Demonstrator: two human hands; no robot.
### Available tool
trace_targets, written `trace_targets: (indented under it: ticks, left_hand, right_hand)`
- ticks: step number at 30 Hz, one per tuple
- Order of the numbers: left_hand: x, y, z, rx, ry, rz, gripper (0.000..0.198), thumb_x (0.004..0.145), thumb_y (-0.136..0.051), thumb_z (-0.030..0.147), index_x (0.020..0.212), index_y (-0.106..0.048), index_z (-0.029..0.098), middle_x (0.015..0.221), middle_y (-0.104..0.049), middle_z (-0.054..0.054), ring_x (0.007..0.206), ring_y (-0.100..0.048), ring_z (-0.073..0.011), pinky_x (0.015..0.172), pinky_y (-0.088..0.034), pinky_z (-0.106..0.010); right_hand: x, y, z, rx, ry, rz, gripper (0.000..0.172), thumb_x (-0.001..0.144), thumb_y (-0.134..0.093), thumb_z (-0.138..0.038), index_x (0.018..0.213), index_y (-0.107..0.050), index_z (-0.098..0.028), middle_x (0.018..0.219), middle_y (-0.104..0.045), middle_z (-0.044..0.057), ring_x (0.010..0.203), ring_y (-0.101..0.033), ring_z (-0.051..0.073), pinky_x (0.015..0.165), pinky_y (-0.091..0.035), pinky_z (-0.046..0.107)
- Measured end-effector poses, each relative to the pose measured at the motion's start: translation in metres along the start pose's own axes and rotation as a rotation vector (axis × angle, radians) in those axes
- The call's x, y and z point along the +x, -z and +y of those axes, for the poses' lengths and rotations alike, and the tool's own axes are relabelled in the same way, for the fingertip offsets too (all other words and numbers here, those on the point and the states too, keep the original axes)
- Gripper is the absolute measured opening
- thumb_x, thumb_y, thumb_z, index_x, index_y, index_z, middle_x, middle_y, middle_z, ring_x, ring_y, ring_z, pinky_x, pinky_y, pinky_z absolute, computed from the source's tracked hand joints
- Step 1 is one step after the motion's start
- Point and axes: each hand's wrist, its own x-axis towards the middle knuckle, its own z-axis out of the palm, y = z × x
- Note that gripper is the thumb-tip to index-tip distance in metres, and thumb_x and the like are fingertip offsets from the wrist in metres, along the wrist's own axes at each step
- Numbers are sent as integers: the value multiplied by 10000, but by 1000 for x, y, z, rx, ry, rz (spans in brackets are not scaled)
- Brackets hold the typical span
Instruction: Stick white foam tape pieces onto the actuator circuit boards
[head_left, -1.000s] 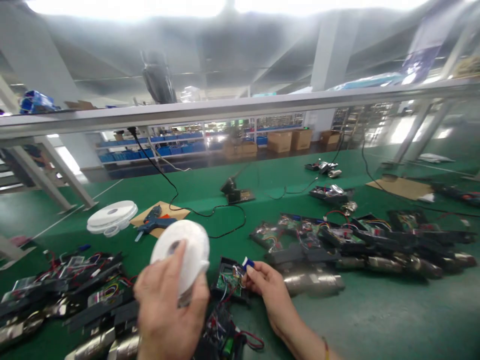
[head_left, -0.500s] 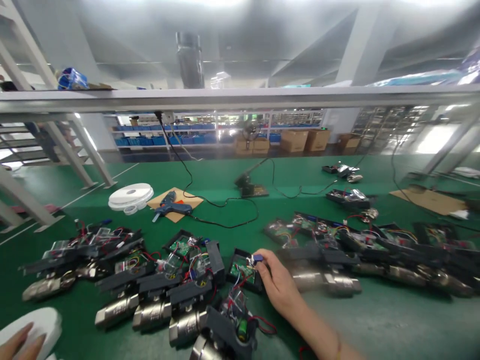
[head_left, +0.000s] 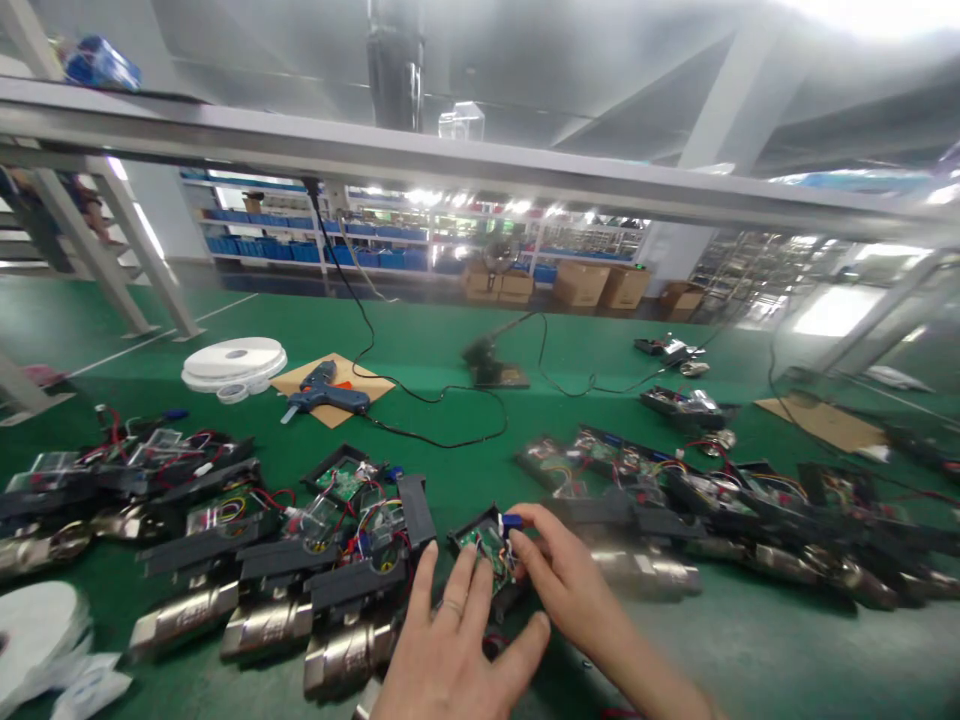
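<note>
Right hand [head_left: 570, 590] pinches small blue component [head_left: 512, 521] over open black plastic housing with green circuit board [head_left: 487, 545]; left hand [head_left: 457, 655] open, fingers spread, resting at housing's near edge.

Your green worktop [head_left: 450, 350] holds a lot. Black boxes with wires and shiny metal ends [head_left: 225, 560] lie in a heap on your left, and more [head_left: 750, 500] on your right. Farther back lie white tape rolls [head_left: 234, 362], a blue glue gun [head_left: 324, 396] on cardboard [head_left: 367, 380], and a black cable [head_left: 442, 440].

Two bare hands, left hand [head_left: 450, 650] with what looks like a ring; right hand [head_left: 570, 585] unadorned.
</note>
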Motion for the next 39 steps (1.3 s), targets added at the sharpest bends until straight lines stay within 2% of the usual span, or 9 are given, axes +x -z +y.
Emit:
trace_targets:
  ticks: [2,4,7,10,17,23,27,32,39]
  left_hand:
    - [17,-11,5,2,-12,-126,389,854,-710,479,1233,-648,422,1254,-658,-152,1242,-578,-408,1062,-387,-708]
    - [23,-17,0,9,-39,-196,314,866,-686,487,1163,-701,384,1224,-672,-162,1205,-599,-426,1067,-368,-729]
    - [21,-21,-13,9,-164,-182,233,937,-592,438,1129,-714,392,1166,-698,-152,1120,-653,-407,991,-445,-729]
    - [19,-22,-19,30,-220,-154,213,950,-567,404,1093,-720,365,1136,-709,-147,1089,-671,-391,945,-497,-706]
    - [16,-28,-10,130,-128,-137,177,962,-544,352,1003,-705,292,1137,-711,-131,1124,-662,-346,1033,-459,-667]
    - [6,-41,-26,96,-213,-90,290,973,-473,371,1126,-673,229,1143,-710,-119,1092,-677,-312,971,-532,-530]
    - [-1,-51,-25,122,-205,-45,275,957,-495,350,1136,-664,229,1158,-706,-104,1114,-663,-309,1066,-425,-555]
    - [-9,-69,-13,52,-33,88,320,949,-476,375,1087,-680,169,1106,-714,-122,1073,-676,-292,1228,-155,-569]
    - [-11,-73,-12,24,-31,147,259,937,-514,333,1050,-685,174,1057,-723,-109,1041,-694,-279,1233,-164,-552]
  right_hand:
    - [2,8,1,3,24,-34,259,990,-469,-388,1080,-630,-206,1022,-683,63,882,-654,197,761,-520,296]
    - [4,17,2,31,26,-94,233,977,-502,-360,1052,-665,-211,990,-698,51,873,-650,195,773,-514,292]
    - [8,29,2,35,63,-213,229,986,-512,-323,1088,-696,-233,942,-711,34,798,-648,178,719,-499,270]
    - [12,37,0,-133,203,-343,269,1015,-469,-272,1160,-695,-270,959,-708,30,857,-652,179,747,-470,260]
    - [18,37,-7,-557,410,-591,298,967,-430,-111,1138,-646,-227,983,-722,36,800,-658,185,652,-378,294]
    - [28,38,-11,-621,450,-647,88,965,-557,-186,985,-643,-195,880,-714,37,774,-639,204,634,-360,317]
    - [37,39,-12,-577,464,-709,104,972,-567,-210,943,-667,-204,850,-711,26,781,-628,194,659,-386,304]
    - [41,37,-11,-582,445,-788,145,968,-550,-232,992,-691,-207,882,-720,30,812,-627,205,695,-408,315]
    - [30,33,0,-525,462,-704,238,935,-497,-138,1046,-678,-245,904,-702,7,802,-556,181,667,-362,315]
